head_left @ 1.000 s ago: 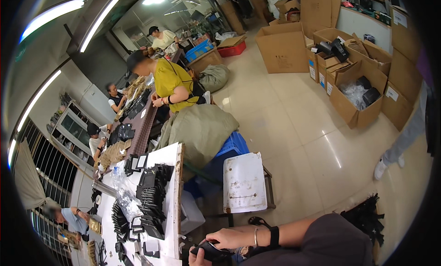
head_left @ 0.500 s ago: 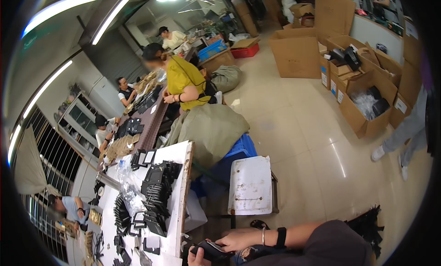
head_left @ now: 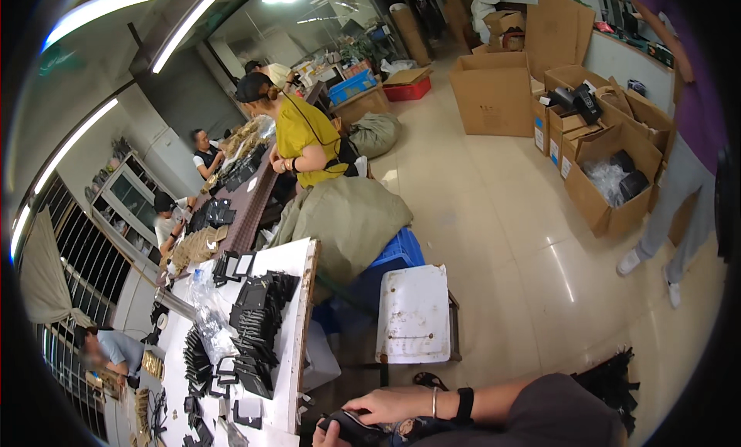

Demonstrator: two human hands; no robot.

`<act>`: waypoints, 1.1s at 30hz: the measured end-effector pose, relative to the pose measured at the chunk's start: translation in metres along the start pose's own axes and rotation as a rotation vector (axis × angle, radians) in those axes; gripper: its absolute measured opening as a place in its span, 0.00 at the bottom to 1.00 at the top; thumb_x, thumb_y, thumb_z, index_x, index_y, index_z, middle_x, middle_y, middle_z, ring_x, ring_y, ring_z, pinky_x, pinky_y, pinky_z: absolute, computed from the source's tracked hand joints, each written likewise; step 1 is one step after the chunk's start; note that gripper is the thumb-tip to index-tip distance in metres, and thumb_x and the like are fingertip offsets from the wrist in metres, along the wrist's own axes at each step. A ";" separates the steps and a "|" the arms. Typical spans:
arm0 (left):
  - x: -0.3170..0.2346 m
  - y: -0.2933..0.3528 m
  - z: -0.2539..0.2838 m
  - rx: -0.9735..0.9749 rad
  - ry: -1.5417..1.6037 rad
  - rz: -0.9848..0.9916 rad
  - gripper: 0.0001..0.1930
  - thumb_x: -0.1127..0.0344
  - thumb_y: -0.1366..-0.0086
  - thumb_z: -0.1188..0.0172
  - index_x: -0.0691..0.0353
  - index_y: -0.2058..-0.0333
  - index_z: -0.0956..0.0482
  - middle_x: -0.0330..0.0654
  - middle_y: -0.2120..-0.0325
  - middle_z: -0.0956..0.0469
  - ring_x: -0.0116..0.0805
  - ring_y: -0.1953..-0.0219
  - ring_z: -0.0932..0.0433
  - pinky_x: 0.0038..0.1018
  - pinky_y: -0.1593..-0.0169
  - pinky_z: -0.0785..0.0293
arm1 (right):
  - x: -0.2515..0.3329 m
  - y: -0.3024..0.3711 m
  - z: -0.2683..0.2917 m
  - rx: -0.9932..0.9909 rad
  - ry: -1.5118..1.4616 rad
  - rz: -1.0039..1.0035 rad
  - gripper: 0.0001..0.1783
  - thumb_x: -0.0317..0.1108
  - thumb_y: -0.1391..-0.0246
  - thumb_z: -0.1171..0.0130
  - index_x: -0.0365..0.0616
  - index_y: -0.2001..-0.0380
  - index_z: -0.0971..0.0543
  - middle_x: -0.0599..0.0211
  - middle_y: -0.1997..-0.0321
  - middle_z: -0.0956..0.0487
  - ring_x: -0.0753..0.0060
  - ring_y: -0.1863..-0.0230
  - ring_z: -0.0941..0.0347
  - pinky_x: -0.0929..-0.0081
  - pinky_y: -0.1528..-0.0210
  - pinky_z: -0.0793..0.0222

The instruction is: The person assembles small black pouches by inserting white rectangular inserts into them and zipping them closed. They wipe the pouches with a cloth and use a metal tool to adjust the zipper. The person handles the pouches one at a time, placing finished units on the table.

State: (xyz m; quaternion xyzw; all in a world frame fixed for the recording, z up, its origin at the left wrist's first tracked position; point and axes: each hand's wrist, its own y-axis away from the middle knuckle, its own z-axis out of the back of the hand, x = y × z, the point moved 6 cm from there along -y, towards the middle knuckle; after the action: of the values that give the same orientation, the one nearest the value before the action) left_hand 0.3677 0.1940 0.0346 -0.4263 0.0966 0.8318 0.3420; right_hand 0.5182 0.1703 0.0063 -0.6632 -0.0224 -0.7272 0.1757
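Observation:
At the bottom of the view, my right hand (head_left: 387, 406), with a bangle and a black band at the wrist, lies over a small black wallet (head_left: 351, 425), fingers pressed on its upper side. My left hand (head_left: 330, 435) grips the same wallet from the near side, thumb on top, and is partly cut off by the lower edge. Just left of my hands is a white worktable (head_left: 297, 354). Rows of stacked black wallets (head_left: 258, 323) stand on it, beside clear plastic bags (head_left: 212, 312) and a few loose black pieces with white inserts (head_left: 248, 411).
A worn white-topped stool (head_left: 414, 312) stands ahead, beside a blue crate (head_left: 401, 250) and a large olive sack (head_left: 347, 215). Workers line a long table (head_left: 251, 208) at the far left. Open cardboard boxes (head_left: 610, 177) stand at right, near a person in purple (head_left: 698, 130).
My view has shifted slightly. Both hands stay on the wallet, the right one a little further over it. The person in purple shows more at the right edge.

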 end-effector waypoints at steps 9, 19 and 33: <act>0.013 0.010 0.001 -0.044 0.364 0.280 0.17 0.76 0.39 0.52 0.66 0.50 0.34 0.49 0.58 0.31 0.37 0.60 0.32 0.26 0.56 0.33 | -0.004 -0.009 -0.008 -0.097 0.059 -0.055 0.11 0.36 0.49 0.51 0.38 0.68 0.29 0.49 0.71 0.24 0.49 0.68 0.26 0.61 0.66 0.34; 0.008 0.010 -0.004 -0.206 0.899 0.603 0.14 0.77 0.38 0.55 0.69 0.52 0.33 0.49 0.62 0.29 0.42 0.60 0.31 0.30 0.54 0.34 | -0.014 -0.014 -0.025 -0.238 0.049 0.066 0.16 0.31 0.51 0.50 0.38 0.58 0.31 0.46 0.71 0.25 0.50 0.71 0.27 0.64 0.69 0.34; 0.020 0.013 0.010 -0.249 0.912 0.610 0.11 0.66 0.37 0.48 0.60 0.56 0.30 0.31 0.78 0.29 0.17 0.86 0.37 0.12 0.84 0.42 | -0.005 -0.017 -0.032 -0.005 -0.002 -0.073 0.20 0.40 0.44 0.51 0.41 0.52 0.30 0.56 0.69 0.23 0.68 0.73 0.28 0.73 0.68 0.35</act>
State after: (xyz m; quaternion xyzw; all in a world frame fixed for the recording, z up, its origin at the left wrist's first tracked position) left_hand 0.3448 0.1984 0.0236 -0.7328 0.2546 0.6295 -0.0434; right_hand 0.4826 0.1791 0.0013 -0.6630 -0.0452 -0.7326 0.1474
